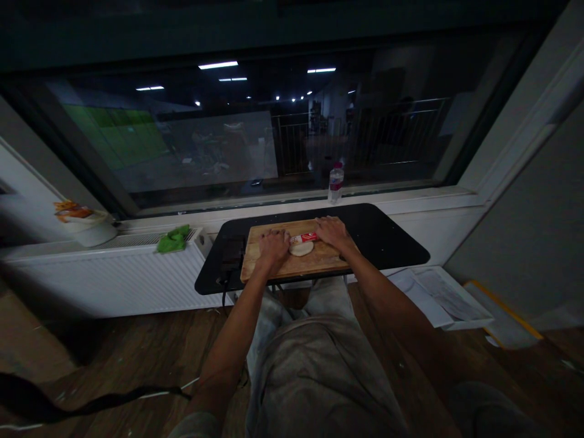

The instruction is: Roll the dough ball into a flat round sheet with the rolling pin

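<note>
A wooden board (314, 263) lies on a small black table (392, 240). On the board sits a flat pale piece of dough (302, 249) with a red and white cylinder (303, 238) lying across its far edge. My left hand (272, 247) rests palm down on the cylinder's left end, fingers flat. My right hand (333, 232) rests palm down on its right end, fingers stretched out. Both hands press on the cylinder from above rather than wrapping round it.
A plastic water bottle (336, 182) stands on the window sill behind the table. A green cloth (174, 239) lies on the white radiator, with a white bowl (93, 228) further left. A dark device (232, 252) sits on the table's left. Papers (433, 292) lie to the right.
</note>
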`<state>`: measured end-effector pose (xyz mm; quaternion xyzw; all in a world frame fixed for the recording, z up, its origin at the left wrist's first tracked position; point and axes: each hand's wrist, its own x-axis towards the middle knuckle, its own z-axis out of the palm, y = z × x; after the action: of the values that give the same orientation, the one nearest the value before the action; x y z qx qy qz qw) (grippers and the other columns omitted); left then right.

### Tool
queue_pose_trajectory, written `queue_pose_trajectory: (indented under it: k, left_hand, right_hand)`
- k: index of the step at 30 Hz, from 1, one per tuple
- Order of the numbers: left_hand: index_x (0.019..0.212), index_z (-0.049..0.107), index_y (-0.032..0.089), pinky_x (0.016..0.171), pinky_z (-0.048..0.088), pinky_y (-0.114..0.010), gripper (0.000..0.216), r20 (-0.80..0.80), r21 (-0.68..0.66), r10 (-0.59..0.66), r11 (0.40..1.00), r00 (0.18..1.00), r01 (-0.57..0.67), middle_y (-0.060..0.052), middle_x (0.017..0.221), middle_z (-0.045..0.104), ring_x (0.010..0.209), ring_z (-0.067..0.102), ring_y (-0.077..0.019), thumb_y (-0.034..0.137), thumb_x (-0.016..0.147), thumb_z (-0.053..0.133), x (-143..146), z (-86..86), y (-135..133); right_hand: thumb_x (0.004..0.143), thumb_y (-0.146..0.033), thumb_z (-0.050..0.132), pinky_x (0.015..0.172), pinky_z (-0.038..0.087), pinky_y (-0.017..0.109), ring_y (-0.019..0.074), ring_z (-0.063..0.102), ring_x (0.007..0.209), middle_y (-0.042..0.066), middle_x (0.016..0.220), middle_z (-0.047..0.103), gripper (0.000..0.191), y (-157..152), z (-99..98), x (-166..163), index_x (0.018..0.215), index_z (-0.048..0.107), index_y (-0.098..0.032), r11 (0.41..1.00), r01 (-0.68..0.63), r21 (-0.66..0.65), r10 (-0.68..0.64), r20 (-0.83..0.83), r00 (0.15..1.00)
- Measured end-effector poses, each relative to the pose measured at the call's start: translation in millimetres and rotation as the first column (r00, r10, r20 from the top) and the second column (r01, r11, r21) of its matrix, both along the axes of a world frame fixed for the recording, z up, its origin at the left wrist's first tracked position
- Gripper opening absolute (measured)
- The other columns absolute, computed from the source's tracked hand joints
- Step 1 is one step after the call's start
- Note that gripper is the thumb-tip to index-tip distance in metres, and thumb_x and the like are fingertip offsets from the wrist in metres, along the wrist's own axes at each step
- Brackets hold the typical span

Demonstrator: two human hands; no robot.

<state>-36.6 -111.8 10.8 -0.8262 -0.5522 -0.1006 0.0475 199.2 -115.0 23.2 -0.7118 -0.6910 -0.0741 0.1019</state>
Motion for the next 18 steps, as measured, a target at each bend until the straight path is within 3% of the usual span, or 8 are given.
queue_pose_trajectory:
  k: [4,8,12,15,18]
  left_hand:
    - [0.141,0.072,0.02,0.111,0.053,-0.054,0.041,-0.04,0.029,-0.041,0.999,0.998,0.042,-0.02,0.141,0.076,0.133,0.066,-0.0378,0.034,0.116,0.042,-0.2,-0.5,-0.1]
    - [0.139,0.072,0.021,0.109,0.054,-0.054,0.038,-0.055,0.021,-0.039,0.999,0.998,0.04,-0.02,0.143,0.074,0.132,0.065,-0.0378,0.034,0.113,0.049,-0.3,-0.8,3.7]
    - [0.145,0.07,0.022,0.109,0.054,-0.058,0.041,-0.106,0.02,-0.111,0.993,0.988,0.113,-0.02,0.144,0.072,0.135,0.062,-0.0415,0.035,0.106,0.062,-0.2,2.3,4.7]
    - [0.144,0.07,0.022,0.11,0.053,-0.061,0.04,-0.084,-0.005,-0.098,0.995,0.992,0.098,-0.021,0.144,0.072,0.139,0.061,-0.0434,0.036,0.109,0.059,1.8,6.9,3.6]
    - [0.139,0.073,0.023,0.111,0.053,-0.06,0.04,-0.02,-0.058,-0.025,0.998,0.999,0.024,-0.019,0.141,0.075,0.138,0.064,-0.0409,0.036,0.116,0.044,4.8,10.7,4.1]
  right_hand:
    - [0.111,-0.024,0.054,0.113,0.045,0.033,0.0251,0.068,0.136,0.015,0.151,0.076,0.045,6.0,-5.1,5.1,0.149,0.075,-0.013,0.999,-0.036,-0.024,0.036,0.007,0.999]
    - [0.113,-0.022,0.049,0.116,0.042,0.035,0.0254,0.068,0.135,0.018,0.146,0.078,0.045,0.9,-13.3,7.8,0.146,0.076,-0.01,0.999,-0.053,-0.005,0.053,0.013,0.998]
    - [0.115,-0.022,0.042,0.121,0.041,0.039,0.0272,0.068,0.135,0.019,0.146,0.078,0.046,-9.6,-19.4,7.4,0.142,0.078,-0.011,0.998,-0.041,0.046,0.039,0.035,0.999]
    - [0.117,-0.025,0.038,0.123,0.039,0.04,0.0278,0.067,0.136,0.018,0.145,0.078,0.047,-18.4,-20.6,5.6,0.137,0.079,-0.012,0.997,-0.02,0.068,0.015,0.063,0.998]
    - [0.118,-0.028,0.037,0.125,0.037,0.041,0.0287,0.067,0.135,0.018,0.141,0.08,0.048,-27.7,-20.4,3.4,0.133,0.079,-0.011,0.995,0.0,0.1,-0.007,0.066,0.998]
